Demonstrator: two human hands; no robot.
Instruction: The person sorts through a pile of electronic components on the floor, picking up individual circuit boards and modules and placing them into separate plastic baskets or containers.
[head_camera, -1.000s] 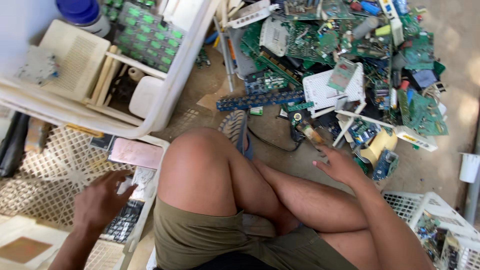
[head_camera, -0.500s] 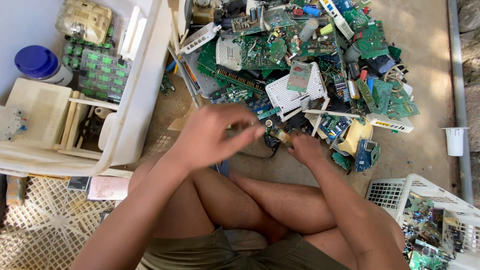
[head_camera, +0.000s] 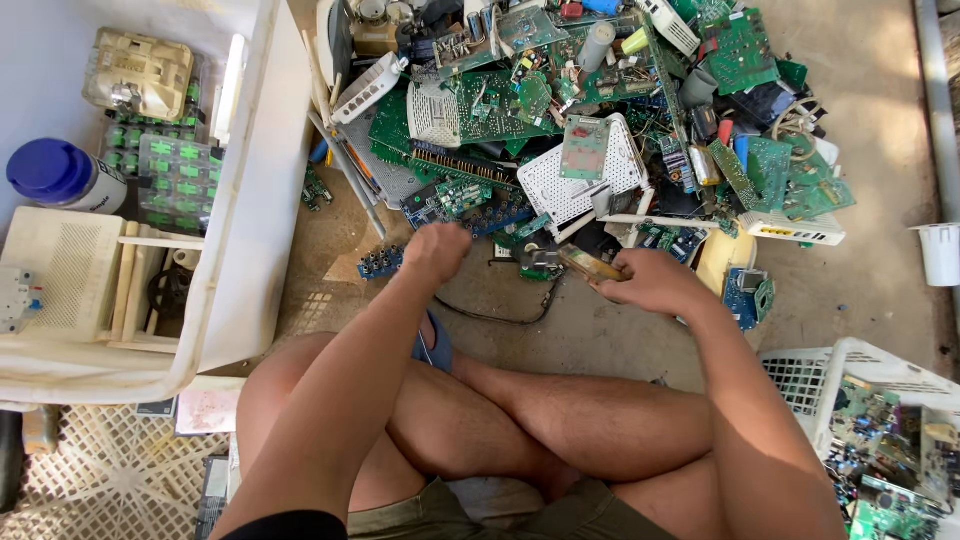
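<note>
While the person sits cross-legged on the bare floor (head_camera: 620, 330), a big heap of green circuit boards (head_camera: 600, 120) sprawls ahead, right across the top of the view. Off to the left there's a white tub (head_camera: 250, 200) packed with parts, a blue-lidded jar (head_camera: 55, 172) inside it. Bottom right, a white basket (head_camera: 850, 365) carries more boards. Now the hands: the right hand (head_camera: 650, 283) has its grip wrapped round a small brownish part (head_camera: 590, 264), held low at the near edge of the heap. The left hand (head_camera: 437, 250) is balled into a fist just beside it, above a thin black cable (head_camera: 500, 315); what's inside that grip, I can't tell.
</note>
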